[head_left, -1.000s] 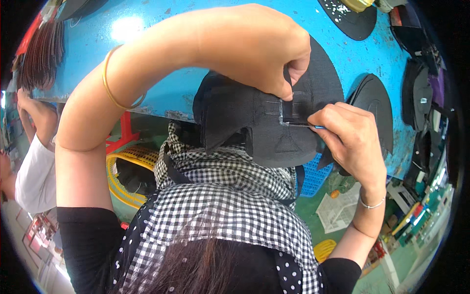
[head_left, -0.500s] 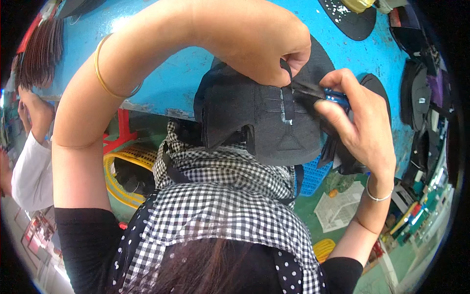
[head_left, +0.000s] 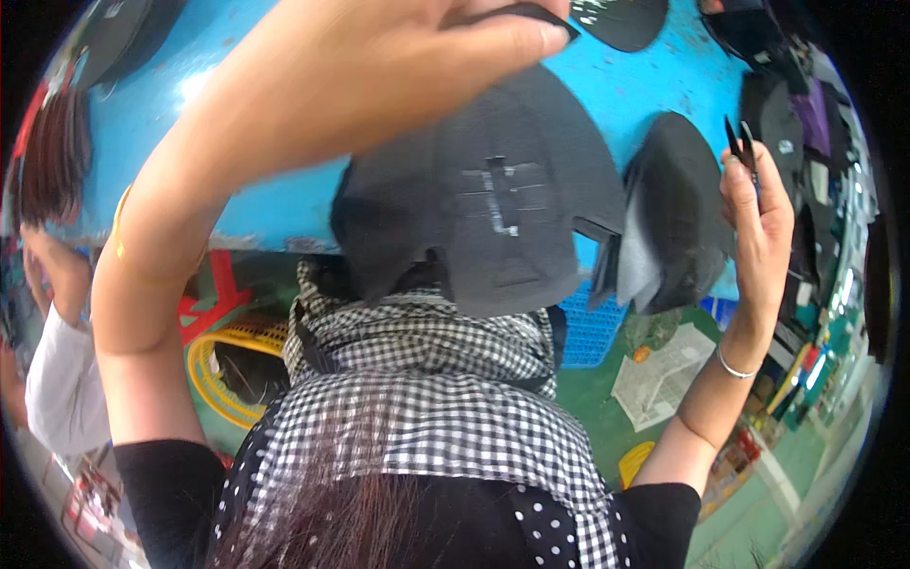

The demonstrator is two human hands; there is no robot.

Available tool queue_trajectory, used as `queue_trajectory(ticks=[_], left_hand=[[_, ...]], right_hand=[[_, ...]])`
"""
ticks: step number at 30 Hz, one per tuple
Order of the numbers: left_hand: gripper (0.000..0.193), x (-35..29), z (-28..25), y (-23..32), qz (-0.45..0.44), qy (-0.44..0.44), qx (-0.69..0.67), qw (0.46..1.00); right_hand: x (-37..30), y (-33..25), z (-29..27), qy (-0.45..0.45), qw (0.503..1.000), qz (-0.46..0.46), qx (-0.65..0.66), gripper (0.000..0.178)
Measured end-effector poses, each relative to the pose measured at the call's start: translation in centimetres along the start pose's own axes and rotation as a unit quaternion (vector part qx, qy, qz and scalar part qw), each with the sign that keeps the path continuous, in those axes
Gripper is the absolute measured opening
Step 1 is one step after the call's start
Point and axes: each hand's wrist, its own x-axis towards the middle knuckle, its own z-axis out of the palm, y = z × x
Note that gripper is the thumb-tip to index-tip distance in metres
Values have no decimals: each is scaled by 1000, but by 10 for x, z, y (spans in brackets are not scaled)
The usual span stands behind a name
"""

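Note:
At the top edge my left hand, partly cut off by the frame, pinches a dark piece of fabric under the thumb. Off to the right, my right hand is closed around thread snips, whose two blades point up and stand slightly apart. Between my hands lies a black cut fabric panel with a notched lower edge, overhanging the near table edge. It has a dark narrow slot with pale marks at its middle. Neither hand touches this panel.
A stack of curved black pieces stands right of the panel on the blue table. Dark strips hang at the far left, near another person's sleeve. Below are a yellow basket and a blue crate.
My left hand has lifted up and away from the panel with a dark piece. My right hand has moved right with the snips, away from the slot. The panel has shifted slightly left.

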Motion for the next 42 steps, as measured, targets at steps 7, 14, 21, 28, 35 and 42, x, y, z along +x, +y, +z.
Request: queue_trajectory(ticks=[7, 14, 21, 28, 35, 42], left_hand=[[20, 13, 99, 11, 312, -104, 84, 941], [26, 29, 162, -3, 323, -243, 333, 852], [24, 29, 159, -12, 338, -225, 330, 852], [25, 34, 154, -13, 332, -231, 291, 867], [28, 40, 155, -16, 322, -242, 274, 873], [29, 43, 155, -19, 326, -230, 270, 877]], right_hand=[[-30, 62, -61, 178, 977, 114, 7, 23], [-17, 47, 36, 159, 910, -122, -362, 28], [-19, 100, -15, 276, 834, -109, -466, 33], [-73, 64, -26, 151, 966, 93, -187, 12], [-70, 83, 23, 203, 970, 33, -128, 36], [-71, 76, 1, 97, 988, 119, -4, 26]])
